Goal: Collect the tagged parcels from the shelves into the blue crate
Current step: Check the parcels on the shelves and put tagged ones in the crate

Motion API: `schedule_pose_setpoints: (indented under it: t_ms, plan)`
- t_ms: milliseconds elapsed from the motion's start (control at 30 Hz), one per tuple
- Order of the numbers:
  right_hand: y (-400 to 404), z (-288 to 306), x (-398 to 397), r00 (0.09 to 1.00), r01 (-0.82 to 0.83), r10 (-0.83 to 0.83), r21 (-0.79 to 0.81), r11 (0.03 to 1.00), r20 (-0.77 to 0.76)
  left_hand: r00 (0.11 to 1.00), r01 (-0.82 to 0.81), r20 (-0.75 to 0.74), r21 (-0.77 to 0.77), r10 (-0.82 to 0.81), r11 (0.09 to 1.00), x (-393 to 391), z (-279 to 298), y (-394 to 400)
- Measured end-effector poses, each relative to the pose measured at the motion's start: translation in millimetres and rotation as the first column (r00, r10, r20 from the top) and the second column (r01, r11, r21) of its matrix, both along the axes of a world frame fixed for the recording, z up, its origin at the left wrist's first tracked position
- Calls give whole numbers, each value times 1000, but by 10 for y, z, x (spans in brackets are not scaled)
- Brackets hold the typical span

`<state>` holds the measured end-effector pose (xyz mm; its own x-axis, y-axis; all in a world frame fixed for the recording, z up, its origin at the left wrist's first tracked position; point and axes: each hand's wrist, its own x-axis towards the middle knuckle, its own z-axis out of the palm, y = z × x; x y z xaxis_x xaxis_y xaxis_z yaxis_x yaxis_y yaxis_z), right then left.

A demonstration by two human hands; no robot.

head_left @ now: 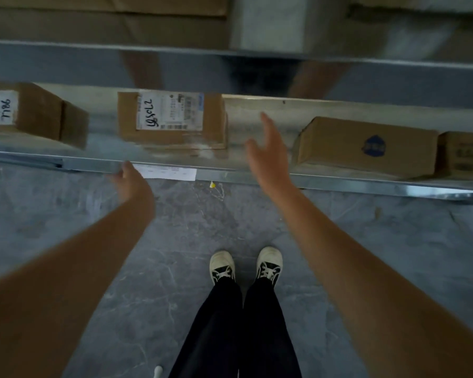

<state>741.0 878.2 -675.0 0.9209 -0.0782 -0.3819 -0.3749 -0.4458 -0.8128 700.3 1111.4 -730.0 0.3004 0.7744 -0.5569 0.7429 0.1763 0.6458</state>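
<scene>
Both my arms reach toward the low metal shelf (257, 174). My right hand (268, 156) is spread, fingers straight and apart, holding nothing; it hovers just right of the labelled cardboard parcel (172, 120), not touching it. My left hand (133, 181) sits at the shelf's front lip, just below and left of that parcel, beside a white paper slip (165, 171) stuck on the edge. Its fingers are blurred and partly hidden behind the lip, so I cannot tell whether they curl or lie flat.

The parcel between my hands carries a white shipping label with a handwritten number, and I judge it to be the one I am going for. Further left of my left hand stands another labelled box (36, 113); right of my right hand lies a box with a blue logo (366, 145).

No blue crate shows here. Nothing is in my hands, so this pickup is yet to be made, and carrying to the crate remains.
</scene>
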Motion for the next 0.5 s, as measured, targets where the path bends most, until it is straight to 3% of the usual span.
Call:
schedule_pose_setpoints:
  t_ms: [67, 167, 333, 433, 500]
  plan:
    - [-435, -31, -136, 974, 172, -151, -120, 978, 167, 997, 60, -46, -77, -64, 995, -258, -95, -325]
    - [-1188, -83, -228, 907, 404, -332, -308, 862, 261, 959, 274, -24, -176, -282, 946, -394, -38, -1105]
    - [-2141, -160, -273, 874, 457, -474, -500, 735, 103, 807, 588, 119, -257, -579, 767, -74, 169, -2197]
    - [-2385, -220, -290, 839, 488, -545, -471, 735, 18, 742, 668, 206, -316, -638, 674, 156, 339, -2643]
    - [-2450, -198, -264, 785, 556, -616, -362, 748, -66, 722, 686, 213, -352, -659, 637, 296, 373, -2811]
